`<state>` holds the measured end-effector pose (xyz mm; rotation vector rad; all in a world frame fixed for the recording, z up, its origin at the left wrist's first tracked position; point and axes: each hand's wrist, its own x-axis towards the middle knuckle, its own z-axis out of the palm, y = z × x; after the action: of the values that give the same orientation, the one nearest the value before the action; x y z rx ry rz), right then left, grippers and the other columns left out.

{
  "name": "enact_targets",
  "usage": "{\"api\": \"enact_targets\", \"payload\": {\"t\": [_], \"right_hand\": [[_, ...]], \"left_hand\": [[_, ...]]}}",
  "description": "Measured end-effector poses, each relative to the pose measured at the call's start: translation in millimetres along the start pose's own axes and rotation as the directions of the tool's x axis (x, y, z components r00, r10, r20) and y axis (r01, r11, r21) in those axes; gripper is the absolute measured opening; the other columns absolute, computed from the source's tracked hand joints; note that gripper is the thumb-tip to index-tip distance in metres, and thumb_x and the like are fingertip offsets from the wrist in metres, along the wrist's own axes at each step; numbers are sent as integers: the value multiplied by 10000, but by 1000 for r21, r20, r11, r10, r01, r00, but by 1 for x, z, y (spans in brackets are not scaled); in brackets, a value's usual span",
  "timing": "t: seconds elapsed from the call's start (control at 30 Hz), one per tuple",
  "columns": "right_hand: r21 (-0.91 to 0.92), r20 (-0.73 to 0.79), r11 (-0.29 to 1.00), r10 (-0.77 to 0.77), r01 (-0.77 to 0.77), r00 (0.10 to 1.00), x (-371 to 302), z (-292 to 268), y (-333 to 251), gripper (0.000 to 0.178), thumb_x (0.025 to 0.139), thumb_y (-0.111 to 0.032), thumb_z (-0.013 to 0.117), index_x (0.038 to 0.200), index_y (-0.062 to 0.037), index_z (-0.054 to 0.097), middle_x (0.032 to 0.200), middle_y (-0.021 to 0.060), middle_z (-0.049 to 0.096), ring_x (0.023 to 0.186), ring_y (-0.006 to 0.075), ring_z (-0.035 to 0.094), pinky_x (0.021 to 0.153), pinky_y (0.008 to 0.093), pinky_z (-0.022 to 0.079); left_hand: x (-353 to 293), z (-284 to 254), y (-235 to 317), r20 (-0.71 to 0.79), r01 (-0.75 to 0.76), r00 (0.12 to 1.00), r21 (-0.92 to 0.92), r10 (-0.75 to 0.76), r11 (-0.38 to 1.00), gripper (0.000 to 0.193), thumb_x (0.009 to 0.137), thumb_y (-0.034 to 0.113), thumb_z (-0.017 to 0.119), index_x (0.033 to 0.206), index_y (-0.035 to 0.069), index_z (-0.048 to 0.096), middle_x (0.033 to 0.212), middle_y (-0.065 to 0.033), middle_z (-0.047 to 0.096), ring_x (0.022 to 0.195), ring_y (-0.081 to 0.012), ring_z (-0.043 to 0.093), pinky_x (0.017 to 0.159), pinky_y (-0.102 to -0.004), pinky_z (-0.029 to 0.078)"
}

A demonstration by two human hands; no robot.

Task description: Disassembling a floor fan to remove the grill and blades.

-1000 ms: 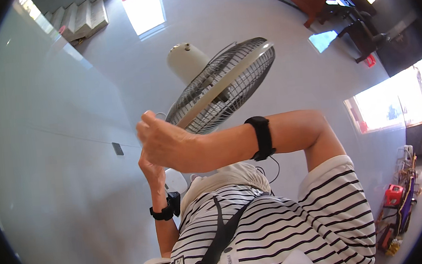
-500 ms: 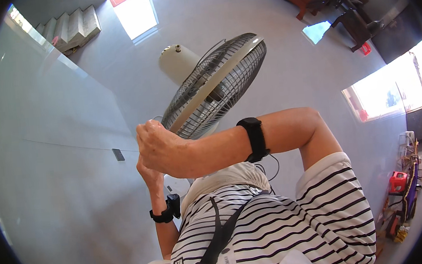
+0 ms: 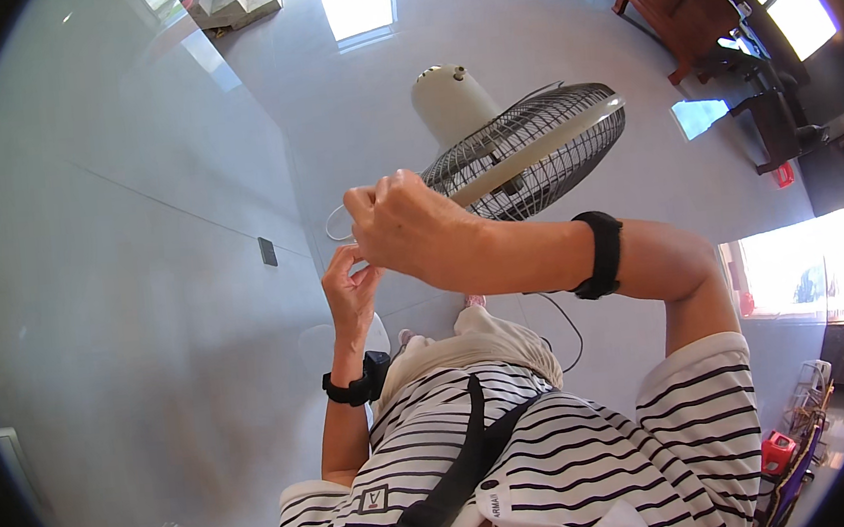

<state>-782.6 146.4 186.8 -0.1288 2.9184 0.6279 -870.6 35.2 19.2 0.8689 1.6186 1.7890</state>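
Note:
A standing fan with a cream motor housing and a round grey wire cage is in front of me, seen nearly edge-on. My right hand reaches across to the cage's near-left rim and hides that part of it. Its fingers are curled closed, and whatever lies in them is hidden. Just below and to the left is my left hand, thumb and fingers pinched close under the right hand. I cannot make out anything in that pinch. A thin white loop shows beside the right hand.
To my left runs a pale glossy wall with a dark socket plate. Concrete steps stand far left. Brown wooden furniture is at the far right, a red stool at the near right. A dark cable curves beside my legs.
The whole view has shifted, so the fan and both hands appear further right. My left hand has come a little out from behind the right one, showing its pinched fingers.

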Motion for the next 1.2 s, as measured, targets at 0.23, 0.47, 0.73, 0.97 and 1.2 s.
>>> {"api": "enact_targets", "payload": {"t": [0.23, 0.47, 0.73, 0.97, 1.2], "right_hand": [[87, 73, 993, -91, 84, 993, 4, -11, 3, 118, 570, -171, 694, 617, -98, 614, 676, 36, 515, 617, 140, 481, 536, 246, 349], [249, -221, 965, -30, 86, 975, -2, 5, -4, 145, 574, -162, 690, 598, -51, 599, 765, 42, 520, 672, 157, 492, 544, 238, 346], [-147, -87, 989, -36, 22, 996, -29, 0, -14, 53, 592, -89, 659, 607, -108, 613, 775, -20, 466, 707, 110, 478, 575, 275, 339], [717, -355, 597, 757, -361, 548, -92, 18, 7, 212, 631, 7, 626, 820, -77, 580, 782, 1, 495, 610, 134, 489, 533, 276, 380], [936, 89, -27, 983, -352, 160, -209, 115, 79, 427, 737, -60, 628, 1142, -108, 502, 1089, 19, 501, 750, 101, 474, 669, 245, 424]], "left_hand": [[-2, -1, 5, 7, 11, 1000, 129, -12, 992, 180, 727, -54, 618, 901, -36, 574, 859, -34, 514, 811, -89, 524, 739, -261, 504], [1, -1, 3, -59, -88, 992, 319, 112, 944, 159, 739, 28, 635, 883, -10, 579, 858, -26, 512, 824, -88, 515, 729, -253, 473], [3, 10, 16, 8, -32, 999, 113, 32, 993, 193, 730, 21, 614, 918, 17, 569, 883, -57, 541, 863, -115, 522, 706, -253, 462], [-3, 5, 2, 122, -150, 985, 240, 123, 959, 266, 751, -20, 577, 1015, -4, 546, 999, -93, 519, 915, -190, 540, 762, -302, 481], [-14, 16, 18, 104, -202, 979, 320, 178, 926, 398, 721, 2, 620, 1106, 12, 518, 1098, -102, 480, 1007, -211, 500, 817, -346, 478]]}}
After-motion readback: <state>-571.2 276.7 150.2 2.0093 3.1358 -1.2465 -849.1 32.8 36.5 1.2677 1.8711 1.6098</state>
